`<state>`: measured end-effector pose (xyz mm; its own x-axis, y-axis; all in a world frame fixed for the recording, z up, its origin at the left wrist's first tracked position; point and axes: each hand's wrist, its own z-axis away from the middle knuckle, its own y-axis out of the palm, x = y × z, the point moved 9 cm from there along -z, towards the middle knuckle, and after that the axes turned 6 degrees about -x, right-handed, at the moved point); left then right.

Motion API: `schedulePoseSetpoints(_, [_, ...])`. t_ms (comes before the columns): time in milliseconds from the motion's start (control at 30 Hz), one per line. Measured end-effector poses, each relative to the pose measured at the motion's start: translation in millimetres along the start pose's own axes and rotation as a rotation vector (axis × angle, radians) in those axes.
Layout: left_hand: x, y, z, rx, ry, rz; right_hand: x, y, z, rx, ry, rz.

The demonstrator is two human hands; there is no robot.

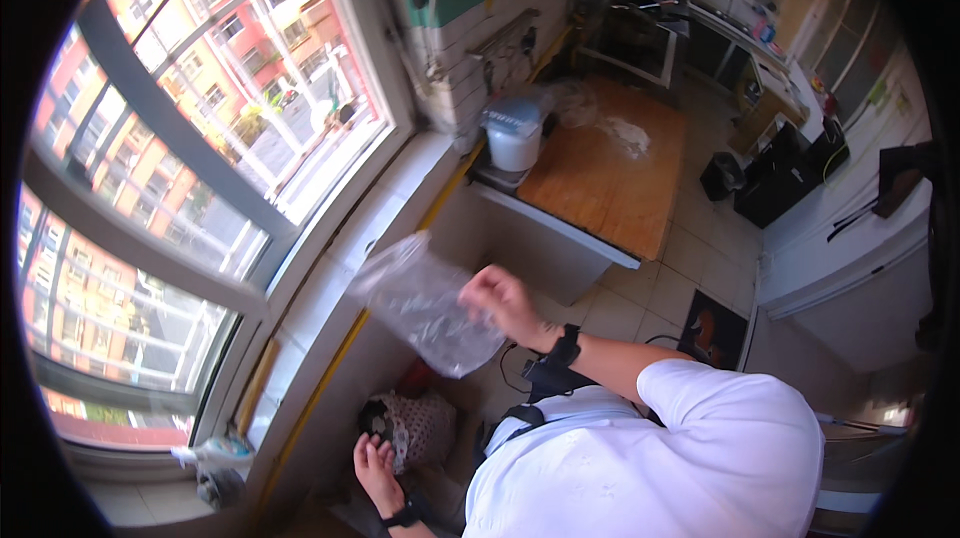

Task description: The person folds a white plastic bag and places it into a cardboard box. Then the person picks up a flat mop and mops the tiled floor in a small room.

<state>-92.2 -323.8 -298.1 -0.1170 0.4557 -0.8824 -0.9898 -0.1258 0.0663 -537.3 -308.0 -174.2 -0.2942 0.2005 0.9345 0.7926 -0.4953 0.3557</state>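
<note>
A clear plastic bag (427, 305) hangs spread out from my right hand (510, 305), pinched at its right edge. The bag is see-through, and no contents can be made out in it. Lower left, my left hand (379, 470) holds nothing, its fingers slightly curled and apart. Just beyond those fingers, on the floor side, is a pale perforated basket or bag (427, 429) with something dark at its opening. Both wrists wear black bands.
A tiled window sill (337, 268) with yellow edging runs along the left; a spray bottle (217, 452) stands at its near end. Ahead, a wooden board (600, 185) bears white powder (628, 137) and a lidded white bucket (514, 140) beside it. Black bin (724, 176) stands right.
</note>
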Motion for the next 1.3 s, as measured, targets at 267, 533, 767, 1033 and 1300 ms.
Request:
schedulePoseSetpoints(267, [45.2,44.1,52.2,-0.173,-0.113,-0.102,108.1,-321.2,-81.8,-1.126,-0.408,-0.244])
schedulePoseSetpoints(533, [38.4,147.7,79.0,-0.198,-0.114,-0.18,90.6,-495.5,-231.9,-1.243,-0.389,-0.208])
schedulePoseSetpoints(767, [34.2,188.8,136.0,-0.352,-0.161,-0.242,15.6,-496.0,-353.6,-1.045,-0.056,0.213])
schedulePoseSetpoints(1033, [52.3,186.5,173.3,-0.629,-0.008,0.252,-2.5,-323.2,-220.8,-0.327,0.14,0.028])
schedulePoseSetpoints(1300, [28.6,368.8,140.7,-0.046,0.043,1.095,-11.7,-28.1,44.3,1.141,-0.381,0.378])
